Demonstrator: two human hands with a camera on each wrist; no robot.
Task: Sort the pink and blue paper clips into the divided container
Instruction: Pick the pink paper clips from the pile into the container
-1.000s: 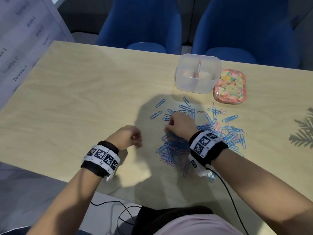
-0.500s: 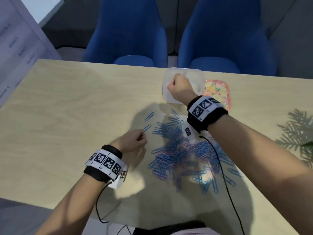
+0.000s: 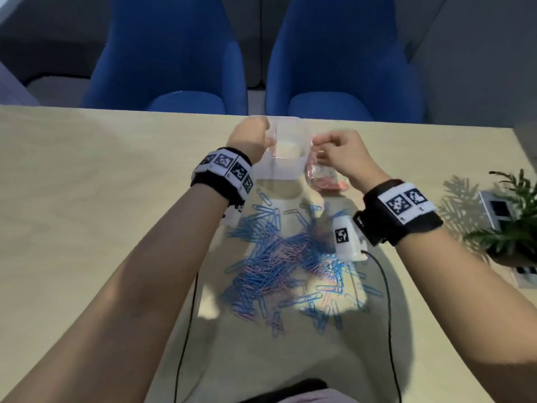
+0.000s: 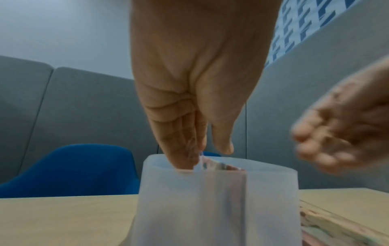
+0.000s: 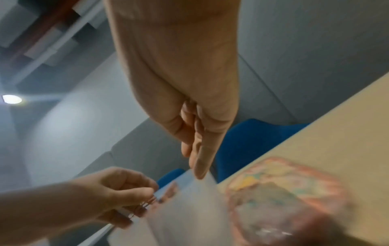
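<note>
From the head camera I see both hands at the divided container [image 3: 286,158] on the tabletop [image 3: 87,199], beyond the paper clip pile [image 3: 284,263]. Only the left wrist view shows my left hand [image 4: 189,99] pinching a blue clip [image 4: 201,154] above its compartment. Right hand [image 3: 345,158] blurred; grip undeterminable.

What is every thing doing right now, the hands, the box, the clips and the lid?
left hand: over the container's left side, fingers pinching clips.
right hand: beside the container, fingers curled; whether it holds anything is unclear.
divided container: upright, open.
paper clips: mixed pile on the table, unsorted.
patterned lid: flat on the table.
</note>
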